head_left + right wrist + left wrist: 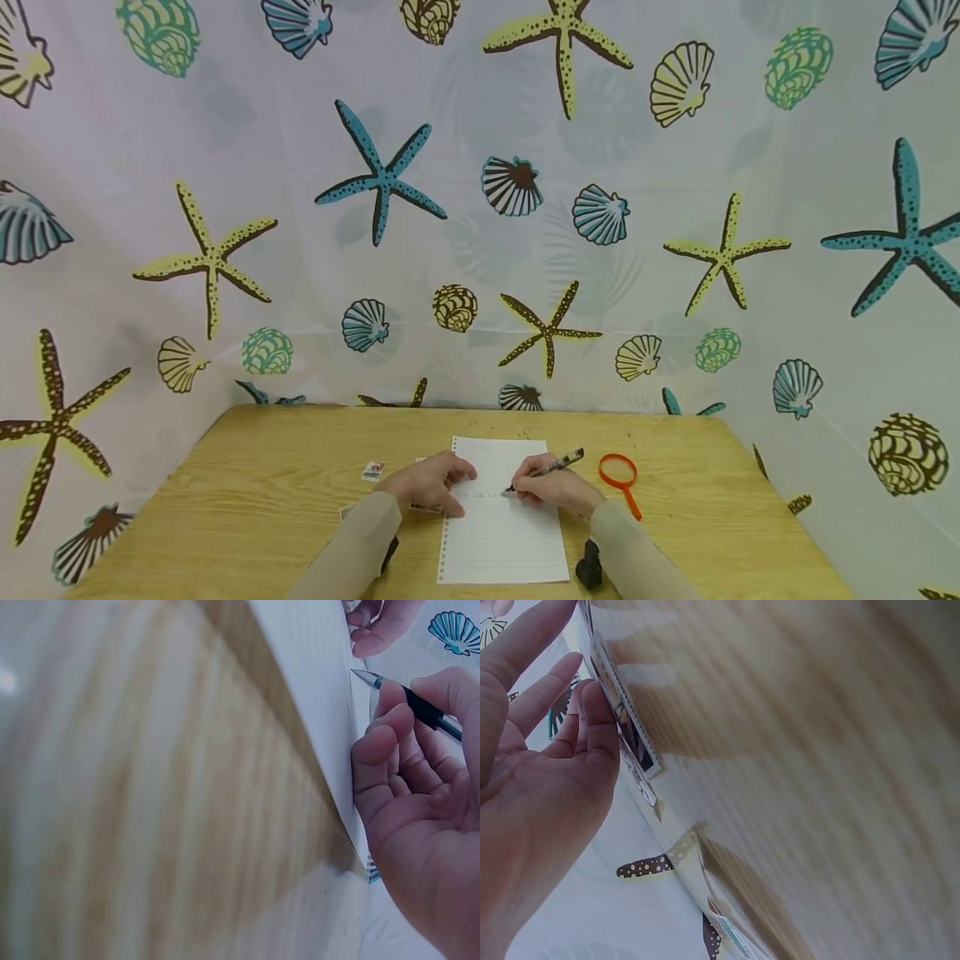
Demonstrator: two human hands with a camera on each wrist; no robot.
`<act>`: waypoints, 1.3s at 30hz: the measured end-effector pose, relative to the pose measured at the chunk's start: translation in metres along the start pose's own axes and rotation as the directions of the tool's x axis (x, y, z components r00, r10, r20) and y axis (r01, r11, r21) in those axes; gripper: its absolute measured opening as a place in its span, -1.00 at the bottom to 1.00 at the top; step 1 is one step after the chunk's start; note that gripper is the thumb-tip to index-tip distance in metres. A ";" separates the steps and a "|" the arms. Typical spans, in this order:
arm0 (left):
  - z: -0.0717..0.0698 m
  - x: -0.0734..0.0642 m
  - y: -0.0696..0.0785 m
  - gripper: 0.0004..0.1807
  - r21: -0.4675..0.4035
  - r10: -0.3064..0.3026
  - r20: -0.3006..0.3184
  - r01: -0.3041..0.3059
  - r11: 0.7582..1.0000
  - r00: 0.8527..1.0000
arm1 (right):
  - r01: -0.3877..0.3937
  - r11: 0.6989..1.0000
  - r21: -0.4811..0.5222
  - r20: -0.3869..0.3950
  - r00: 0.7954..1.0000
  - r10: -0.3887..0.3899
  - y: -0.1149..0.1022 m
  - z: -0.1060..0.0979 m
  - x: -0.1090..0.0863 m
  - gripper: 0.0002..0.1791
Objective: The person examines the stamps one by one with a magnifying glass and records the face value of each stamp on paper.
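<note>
A lined sheet of paper [502, 546] with punched holes down its left side lies on the wooden table. My right hand [551, 486] pinches a pen [424, 709] with a black grip, its tip down at the sheet beside a short line of faint handwriting [478, 495]. At the sheet's left edge rests my left hand [427, 483], fingers loosely bent and thumb on the paper. Partly hidden under that hand lies a stamp-like picture with a toothed edge [634, 739]. In the left wrist view the palm and fingers show nothing held.
Another small stamp-like picture [372, 472] lies left of the sheet, and one more peeks out by the left sleeve. To the right of the right hand is a red magnifying glass [618, 471]. A curtain [465, 258] printed with starfish and shells surrounds the wooden table [285, 467].
</note>
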State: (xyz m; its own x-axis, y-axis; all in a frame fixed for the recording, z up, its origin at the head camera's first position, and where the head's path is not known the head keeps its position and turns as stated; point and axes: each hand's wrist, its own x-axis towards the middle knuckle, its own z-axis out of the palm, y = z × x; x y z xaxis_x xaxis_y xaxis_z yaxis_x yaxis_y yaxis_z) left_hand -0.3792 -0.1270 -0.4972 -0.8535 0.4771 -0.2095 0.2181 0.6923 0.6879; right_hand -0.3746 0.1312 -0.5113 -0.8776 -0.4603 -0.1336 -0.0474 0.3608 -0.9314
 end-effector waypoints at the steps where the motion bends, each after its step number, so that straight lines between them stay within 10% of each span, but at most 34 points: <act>1: 0.000 0.000 0.000 -0.44 -0.001 -0.001 0.000 0.001 1.000 1.000 | 0.003 1.000 0.000 -0.001 1.000 -0.003 0.000 0.000 0.000 -0.82; 39: 0.000 0.000 -0.001 -0.42 -0.004 0.012 0.001 -0.012 1.000 1.000 | -0.001 1.000 0.008 0.002 1.000 0.001 0.002 0.000 0.001 -0.85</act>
State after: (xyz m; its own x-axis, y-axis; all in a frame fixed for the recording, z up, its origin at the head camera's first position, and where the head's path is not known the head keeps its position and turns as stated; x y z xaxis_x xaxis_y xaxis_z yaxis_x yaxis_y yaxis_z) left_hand -0.3795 -0.1275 -0.4978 -0.8506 0.4855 -0.2018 0.2261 0.6844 0.6932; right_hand -0.3759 0.1314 -0.5130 -0.8766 -0.4618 -0.1355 -0.0428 0.3551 -0.9338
